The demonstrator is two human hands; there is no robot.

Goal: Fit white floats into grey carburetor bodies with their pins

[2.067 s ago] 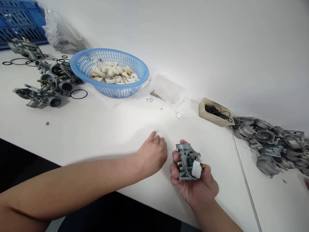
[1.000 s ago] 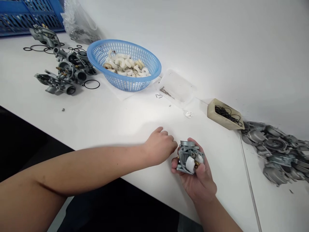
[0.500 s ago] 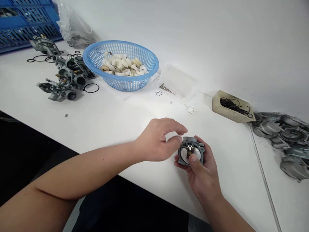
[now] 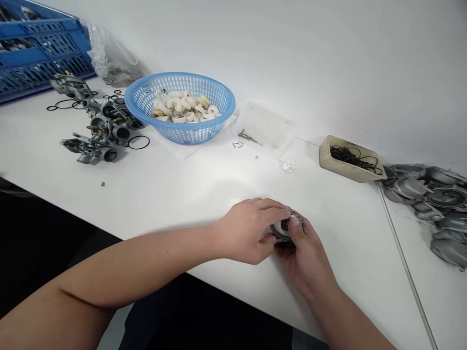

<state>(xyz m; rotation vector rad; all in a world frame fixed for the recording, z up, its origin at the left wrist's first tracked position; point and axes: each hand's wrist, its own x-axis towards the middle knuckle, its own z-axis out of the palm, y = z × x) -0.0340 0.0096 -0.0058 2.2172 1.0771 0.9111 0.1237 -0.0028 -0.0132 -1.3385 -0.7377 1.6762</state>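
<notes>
While both hands wrap around it, a small grey die-cast carburetor body [image 4: 286,227] sits between them, just over the white tabletop [image 4: 164,199].
The right hand [image 4: 308,257] cradles it, thumb across its face; the curled left hand [image 4: 248,232] grips its upper edge, well apart from the blue plastic mesh basket [image 4: 182,136].

Both hands close over the carburetor body [image 4: 286,224], so the left hand [image 4: 248,232] and right hand [image 4: 306,257] hide all but a grey rim and a pale centre that cannot be made out. At far left, the picture's edge cuts off the blue crate [image 4: 47,63], its contents too blurred to tell. At right, the edge cuts off the heap of grey metal castings [image 4: 412,187], and the pins [image 4: 250,137] in the clear plastic tray [image 4: 268,116] are too small to count.
</notes>
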